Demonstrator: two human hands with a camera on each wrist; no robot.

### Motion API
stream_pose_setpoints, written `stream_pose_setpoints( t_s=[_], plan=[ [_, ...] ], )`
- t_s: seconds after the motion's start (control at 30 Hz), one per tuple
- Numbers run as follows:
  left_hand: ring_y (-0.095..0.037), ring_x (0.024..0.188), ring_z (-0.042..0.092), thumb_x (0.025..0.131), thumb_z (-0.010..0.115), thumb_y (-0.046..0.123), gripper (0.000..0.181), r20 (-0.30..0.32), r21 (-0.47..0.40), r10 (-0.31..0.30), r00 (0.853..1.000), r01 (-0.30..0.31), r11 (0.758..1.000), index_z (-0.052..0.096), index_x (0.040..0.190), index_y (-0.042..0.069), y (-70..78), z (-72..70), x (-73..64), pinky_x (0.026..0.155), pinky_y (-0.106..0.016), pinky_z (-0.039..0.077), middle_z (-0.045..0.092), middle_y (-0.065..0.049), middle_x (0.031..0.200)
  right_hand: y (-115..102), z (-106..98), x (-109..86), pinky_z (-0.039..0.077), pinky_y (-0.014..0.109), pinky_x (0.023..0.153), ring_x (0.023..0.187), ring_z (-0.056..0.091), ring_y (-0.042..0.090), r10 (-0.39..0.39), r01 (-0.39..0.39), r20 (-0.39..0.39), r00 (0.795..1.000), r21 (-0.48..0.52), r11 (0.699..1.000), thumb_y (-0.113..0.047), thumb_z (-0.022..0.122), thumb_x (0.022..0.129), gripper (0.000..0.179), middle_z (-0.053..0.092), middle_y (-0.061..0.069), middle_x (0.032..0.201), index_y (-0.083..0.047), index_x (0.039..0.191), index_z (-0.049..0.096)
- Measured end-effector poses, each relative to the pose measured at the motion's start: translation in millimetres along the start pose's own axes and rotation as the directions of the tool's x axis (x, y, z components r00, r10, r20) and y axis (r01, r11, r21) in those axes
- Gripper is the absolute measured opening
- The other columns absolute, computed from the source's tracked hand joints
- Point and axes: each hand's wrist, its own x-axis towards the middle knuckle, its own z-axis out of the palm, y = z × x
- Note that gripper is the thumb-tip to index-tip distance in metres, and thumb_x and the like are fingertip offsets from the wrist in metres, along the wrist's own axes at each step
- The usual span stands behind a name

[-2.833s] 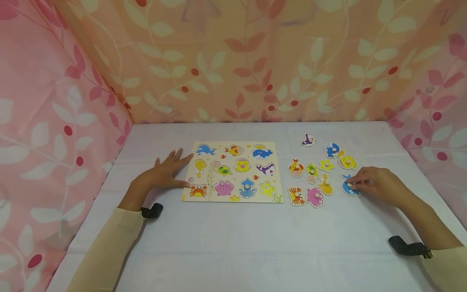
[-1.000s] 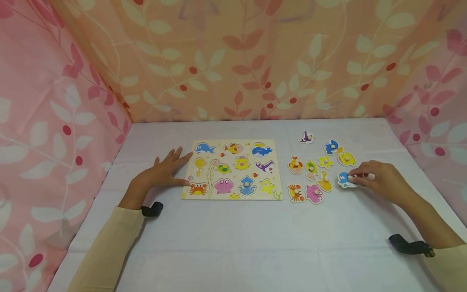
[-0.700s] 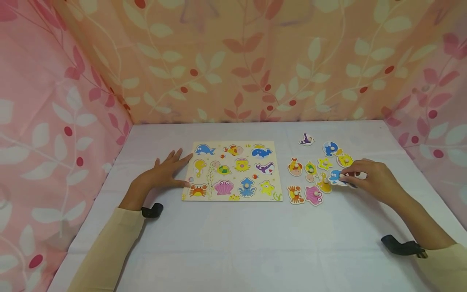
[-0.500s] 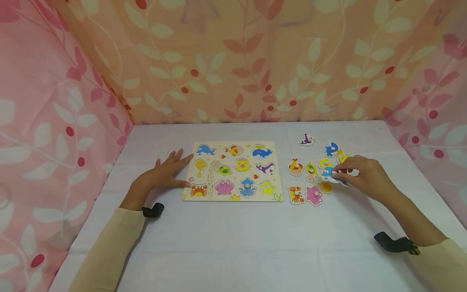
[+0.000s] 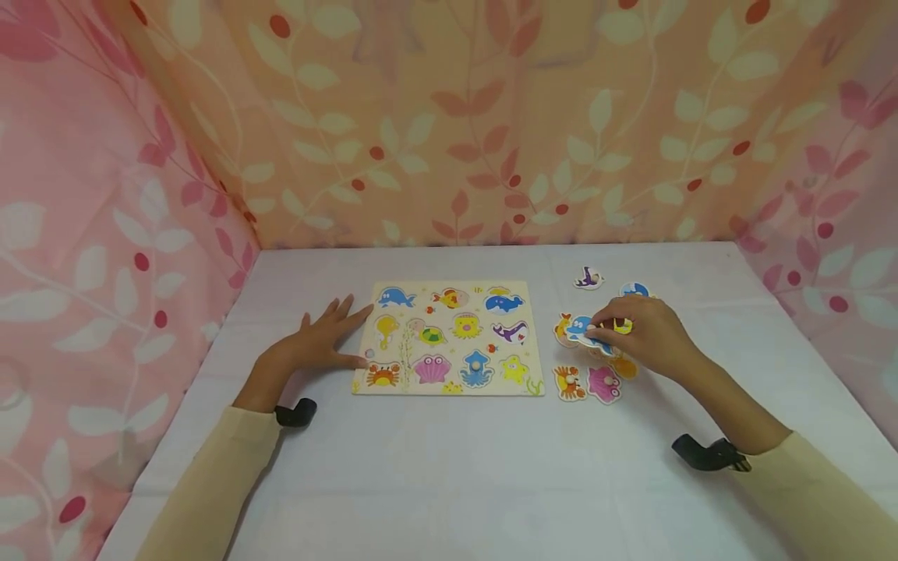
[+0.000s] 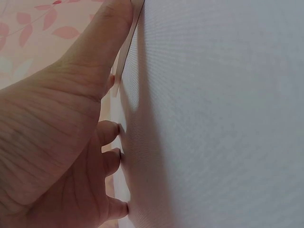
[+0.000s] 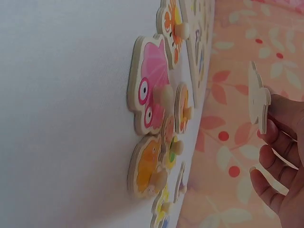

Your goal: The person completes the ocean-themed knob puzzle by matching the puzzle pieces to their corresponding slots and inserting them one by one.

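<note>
My right hand (image 5: pixel 648 331) pinches a blue dolphin puzzle piece (image 5: pixel 580 329) between thumb and fingers, raised over the loose pieces right of the board. In the right wrist view the piece (image 7: pixel 256 97) shows its bare wooden edge, well off the table. My left hand (image 5: pixel 312 347) rests with spread fingers at the left edge of the wooden sea-animal puzzle board (image 5: pixel 498 386), thumb on its lower left corner. In the left wrist view the left hand (image 6: pixel 61 137) has fingertips down near the cloth. A knobbed blue squid piece (image 5: pixel 476 369) sits in the board.
Loose knobbed pieces lie right of the board: an orange crab (image 5: pixel 570 384), a pink shell (image 5: pixel 604 385), a purple whale (image 5: pixel 588 278), a blue piece (image 5: pixel 634 289) and others partly hidden under my right hand. Patterned curtains (image 5: pixel 456 156) enclose the white-clothed table (image 5: pixel 449 483).
My right hand has lifted the blue dolphin piece from the far right of the loose pieces and carried it left over them, toward the board. The left hand has stayed at the board.
</note>
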Motion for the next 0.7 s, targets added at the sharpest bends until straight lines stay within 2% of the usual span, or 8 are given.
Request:
stream_pose_setpoints(
  t_s=[0.33, 0.7],
  plan=[
    [-0.041, 0.154, -0.009, 0.072, 0.073, 0.075, 0.115, 0.003, -0.009, -0.001, 1.0, 0.001, 1.0, 0.014, 0.163, 0.038, -2.6, 9.2, -0.6, 0.11, -0.077, -0.009, -0.002, -0.013, 0.171, -26.0, 15.2, 24.4, 0.047, 0.03, 0.066, 0.076, 0.055, 0.017, -0.031, 0.03, 0.031, 0.999, 0.039, 0.999, -0.024, 0.086, 0.084, 0.018, 0.068, -0.007, 0.078, -0.013, 0.097, 0.08],
    [-0.041, 0.155, -0.008, 0.073, 0.073, 0.074, 0.114, -0.019, 0.014, 0.001, 1.0, -0.001, 1.0, 0.014, 0.163, 0.037, -0.8, 3.1, -0.9, 0.11, -0.078, -0.006, -0.001, -0.013, 0.171, -51.7, 29.6, 64.7, 0.044, 0.032, 0.067, 0.076, 0.053, 0.017, -0.084, 0.077, 0.064, 0.994, 0.096, 0.992, -0.027, 0.084, 0.086, 0.022, 0.065, -0.006, 0.077, -0.013, 0.102, 0.08]
  ],
)
